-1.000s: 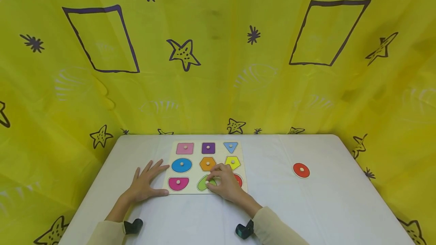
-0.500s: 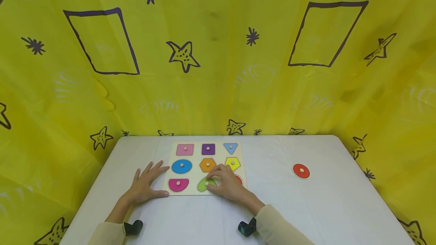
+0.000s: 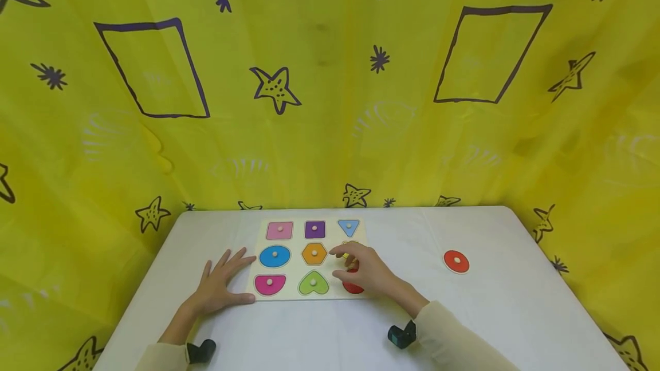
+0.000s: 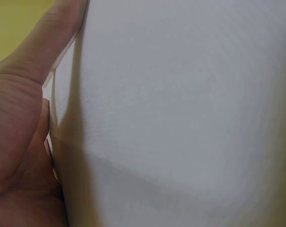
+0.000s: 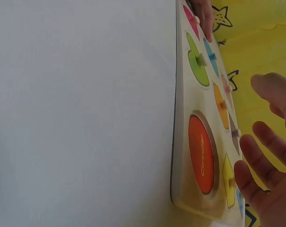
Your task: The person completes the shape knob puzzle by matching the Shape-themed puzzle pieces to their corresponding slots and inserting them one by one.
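Observation:
A cream knob-puzzle board (image 3: pixel 292 271) lies on the white table with colourful pegged shapes in it. My left hand (image 3: pixel 216 285) spreads its fingers at the board's left edge, thumb touching the near corner. Above the board's right side hovers my right hand (image 3: pixel 368 271), fingers loosely bent and holding nothing. It partly covers the yellow shape and the red round recess, which carries the word "Circular" (image 5: pixel 203 156) in the right wrist view. The green heart piece (image 3: pixel 313 286) sits in its recess. A red round piece (image 3: pixel 456 261) with a pale knob lies on the table farther right.
Other pieces in the board include an orange hexagon (image 3: pixel 314 257), a blue oval (image 3: pixel 274 259) and a purple square (image 3: pixel 315 232). A yellow patterned curtain (image 3: pixel 319 147) hangs behind and beside the white table (image 3: pixel 319 336).
My right hand has let go of the green heart's knob and moved right, over the red recess. The left hand keeps its place at the board. The head view has tilted slightly.

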`<state>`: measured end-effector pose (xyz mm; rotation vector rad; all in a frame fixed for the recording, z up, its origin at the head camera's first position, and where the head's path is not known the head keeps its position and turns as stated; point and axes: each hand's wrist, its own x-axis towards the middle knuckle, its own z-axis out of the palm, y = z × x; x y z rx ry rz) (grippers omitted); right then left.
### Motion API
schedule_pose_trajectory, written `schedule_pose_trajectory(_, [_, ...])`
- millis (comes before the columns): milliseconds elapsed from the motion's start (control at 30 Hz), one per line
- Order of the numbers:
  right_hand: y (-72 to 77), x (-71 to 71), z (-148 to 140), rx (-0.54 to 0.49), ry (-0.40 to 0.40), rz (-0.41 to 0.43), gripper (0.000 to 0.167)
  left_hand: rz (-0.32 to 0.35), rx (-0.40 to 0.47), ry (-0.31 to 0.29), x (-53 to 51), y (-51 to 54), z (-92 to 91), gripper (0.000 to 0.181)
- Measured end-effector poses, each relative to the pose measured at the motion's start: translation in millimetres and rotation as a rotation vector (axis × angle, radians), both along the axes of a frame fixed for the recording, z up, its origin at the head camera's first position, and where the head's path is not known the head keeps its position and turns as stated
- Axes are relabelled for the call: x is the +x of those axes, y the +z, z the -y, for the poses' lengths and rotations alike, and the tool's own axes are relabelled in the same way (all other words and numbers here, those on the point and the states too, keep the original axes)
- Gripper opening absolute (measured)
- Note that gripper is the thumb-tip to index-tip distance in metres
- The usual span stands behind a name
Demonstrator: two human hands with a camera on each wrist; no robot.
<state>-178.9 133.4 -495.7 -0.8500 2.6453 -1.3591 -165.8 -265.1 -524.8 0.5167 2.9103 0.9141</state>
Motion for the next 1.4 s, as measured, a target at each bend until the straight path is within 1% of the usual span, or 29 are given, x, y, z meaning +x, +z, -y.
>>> schedule_pose_trajectory(133, [2.9,-2.1,-20.1,0.027,-0.057,0.024,0.045,0.033,-0.019,0.007,0.9,4.2,-1.6,0.091])
schedule_pose_trajectory(200, [3.0,-4.0,-32.5,0.043,-0.097,0.015,0.045,0.041,-0.030,0.008,1.0,4.8,-2.2,0.091])
schedule_pose_trajectory(400, [3.6,-12.6,-72.0,0.088,-0.209,-0.061,0.042,0.039,-0.050,0.021,-0.8,2.9,-0.5,0.092])
schedule_pose_trajectory(533, [0.4,-15.3,-99.0,0.110,-0.269,-0.121,0.040,0.037,-0.054,0.021,-0.8,0.1,0.7,0.092])
schedule_pose_trajectory(733, [-5.9,-12.7,-135.1,0.090,-0.323,-0.235,0.037,0.035,-0.050,0.019,0.3,-0.8,1.4,0.091])
schedule_pose_trajectory(867, [-5.5,-9.6,-156.1,0.100,-0.370,-0.273,0.036,0.023,-0.046,0.017,-0.6,0.8,1.0,0.092])
schedule_pose_trajectory(1033, [-2.6,-2.8,-178.1,0.122,-0.435,-0.252,0.037,0.018,-0.036,0.018,-0.7,0.5,1.5,0.091])
schedule_pose_trajectory(1267, [-2.0,9.5,-199.9,0.154,-0.497,-0.185,0.038,0.019,-0.039,0.016,0.2,0.0,1.6,0.091])
schedule_pose_trajectory(1400, [-0.7,14.1,-209.8,0.174,-0.532,-0.138,0.039,0.024,-0.038,0.022,-0.3,0.6,1.0,0.091])
